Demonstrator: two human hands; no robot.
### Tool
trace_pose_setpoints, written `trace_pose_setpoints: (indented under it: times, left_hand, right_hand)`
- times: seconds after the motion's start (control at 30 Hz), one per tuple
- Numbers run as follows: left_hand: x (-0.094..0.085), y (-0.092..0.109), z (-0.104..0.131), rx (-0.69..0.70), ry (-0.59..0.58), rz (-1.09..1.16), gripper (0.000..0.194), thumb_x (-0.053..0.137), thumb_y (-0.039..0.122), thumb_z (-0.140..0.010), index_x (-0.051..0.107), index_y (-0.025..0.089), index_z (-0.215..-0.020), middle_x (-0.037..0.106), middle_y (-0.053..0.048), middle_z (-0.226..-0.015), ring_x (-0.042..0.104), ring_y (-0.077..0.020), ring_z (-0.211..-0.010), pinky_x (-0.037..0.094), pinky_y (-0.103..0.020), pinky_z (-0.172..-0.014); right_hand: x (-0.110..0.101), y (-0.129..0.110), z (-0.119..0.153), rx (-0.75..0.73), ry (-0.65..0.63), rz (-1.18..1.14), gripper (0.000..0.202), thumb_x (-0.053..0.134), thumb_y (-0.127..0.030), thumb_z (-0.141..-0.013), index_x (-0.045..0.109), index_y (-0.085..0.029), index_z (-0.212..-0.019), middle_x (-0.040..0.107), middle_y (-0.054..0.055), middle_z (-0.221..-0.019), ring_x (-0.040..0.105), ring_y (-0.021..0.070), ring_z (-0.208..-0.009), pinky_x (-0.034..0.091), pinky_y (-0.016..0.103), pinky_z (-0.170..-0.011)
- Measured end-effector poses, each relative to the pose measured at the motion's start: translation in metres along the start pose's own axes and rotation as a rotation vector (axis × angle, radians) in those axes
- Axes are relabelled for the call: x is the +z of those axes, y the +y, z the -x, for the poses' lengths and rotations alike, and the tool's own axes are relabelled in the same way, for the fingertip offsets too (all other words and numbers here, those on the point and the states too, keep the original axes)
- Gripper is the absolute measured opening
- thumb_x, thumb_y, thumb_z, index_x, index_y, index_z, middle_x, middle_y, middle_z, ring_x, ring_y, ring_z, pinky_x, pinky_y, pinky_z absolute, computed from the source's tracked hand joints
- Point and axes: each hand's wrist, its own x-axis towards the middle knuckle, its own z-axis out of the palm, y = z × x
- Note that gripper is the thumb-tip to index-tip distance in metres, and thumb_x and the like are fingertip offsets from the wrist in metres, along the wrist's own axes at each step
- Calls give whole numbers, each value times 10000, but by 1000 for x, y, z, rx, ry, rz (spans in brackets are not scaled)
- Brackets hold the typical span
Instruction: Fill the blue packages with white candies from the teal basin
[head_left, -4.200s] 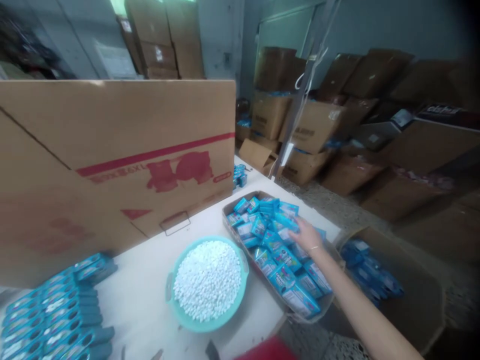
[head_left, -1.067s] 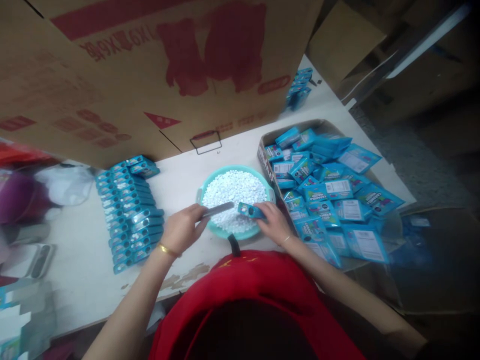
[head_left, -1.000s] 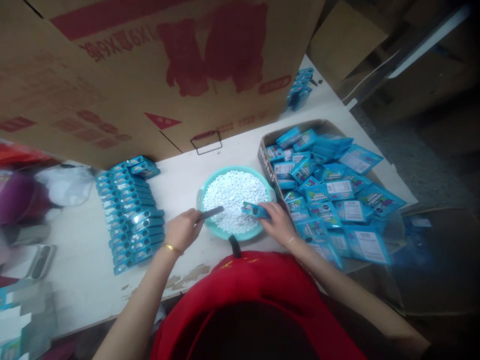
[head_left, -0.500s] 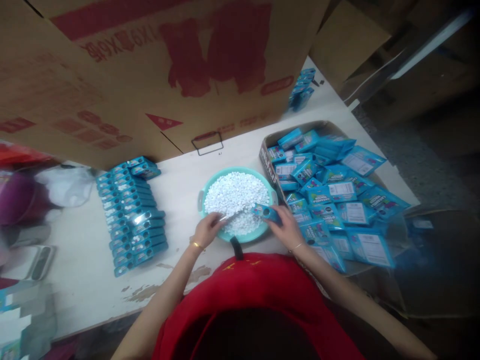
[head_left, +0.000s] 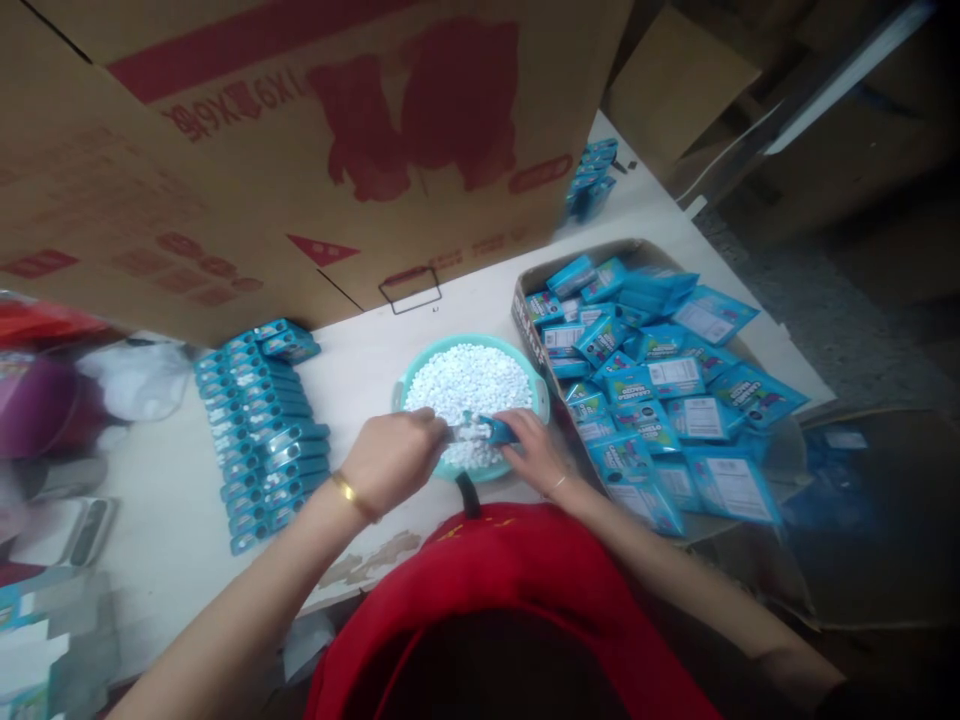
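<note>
A turquoise basin (head_left: 414, 362) full of small white pellets (head_left: 471, 378) stands in front of me. My left hand (head_left: 397, 455) is closed at its left rim, gripping what looks like a slim metal spoon, mostly hidden by the fingers, that reaches over the pellets. Over the right part of the basin, my right hand (head_left: 534, 450) holds a small blue box (head_left: 498, 430) tilted, its end towards the spoon. White pellets show at that end of the box. The spoon's bowl is blurred.
Rows of blue boxes (head_left: 262, 440) stand on the table at left. To the right, a carton (head_left: 527, 325) overflows with blue packets (head_left: 645, 390). A large cardboard box (head_left: 247, 180) walls off the back. Farther left are a white plastic bag (head_left: 135, 380) and a grey-white device (head_left: 64, 530).
My left hand has turned over and come up nearer the camera, its back now showing. The blue box in my right hand has moved left, towards the basin's middle.
</note>
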Motion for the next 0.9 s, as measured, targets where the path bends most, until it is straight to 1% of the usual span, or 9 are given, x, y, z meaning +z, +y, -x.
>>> trace_pose_setpoints:
  times: [0.13,0.23,0.3,0.37,0.43,0.53,0.63,0.77,0.9]
  left_hand:
    - [-23,19,4,6,-43,-156,233,401,151,-871,630,190,-891,626,-80,-814,598,-220,-729,427,-314,-584]
    - [-8,-1,9,-67,25,-141,232,391,259,-910,616,206,-937,628,-75,-864,595,-221,-775,419,-306,-588]
    - [21,-27,11,-197,64,-108,266,382,345,-924,605,216,-989,628,-66,-885,599,-214,-784,402,-287,-565]
    - [60,-52,8,-319,51,-72,276,387,367,-923,603,208,-988,630,-66,-887,603,-209,-782,389,-273,-550]
    - [103,-66,-2,-368,23,-1,257,406,353,-918,607,200,-962,638,-72,-903,609,-211,-818,404,-268,-574]
    - [155,-60,-29,-376,86,221,224,446,335,-906,609,213,-999,652,-75,-987,609,-217,-924,451,-273,-671]
    - [182,-42,-55,-398,191,429,238,465,335,-901,603,219,-1056,654,-72,-1083,604,-216,-1000,474,-290,-778]
    - [190,-39,-60,-400,229,563,263,476,388,-897,592,218,-1061,677,-40,-1032,637,-172,-883,497,-281,-783]
    - [171,-53,-38,-264,320,769,288,526,444,-863,609,202,-996,678,-45,-966,631,-168,-833,511,-294,-785]
  right_hand:
    - [5,2,2,7,7,-52,382,539,-183,-814,528,-227,-1193,601,92,-1103,548,255,-1058,484,442,-926]
    - [2,6,4,58,5,-64,375,545,-205,-821,532,-239,-1195,604,91,-1117,557,261,-1072,486,448,-927]
    - [-3,10,6,110,30,-79,356,558,-248,-835,537,-246,-1191,608,88,-1121,566,262,-1076,488,449,-929]
    - [-7,15,9,161,77,-99,352,580,-307,-842,537,-245,-1186,610,90,-1127,574,260,-1076,487,442,-936]
    - [-12,20,12,210,120,-110,371,601,-356,-836,534,-238,-1182,610,94,-1126,581,256,-1066,488,433,-933]
    - [-15,26,15,271,154,-110,392,615,-394,-825,533,-230,-1171,616,91,-1099,588,252,-1041,492,423,-917]
    - [-16,30,17,307,180,-101,408,632,-412,-810,536,-224,-1158,617,87,-1084,586,254,-1033,487,429,-916]
    - [-14,34,20,334,179,-105,404,623,-414,-815,532,-220,-1158,610,93,-1095,579,258,-1046,479,442,-925]
    - [-15,34,19,306,188,-81,405,612,-416,-820,524,-228,-1168,605,95,-1098,578,262,-1039,483,454,-920]
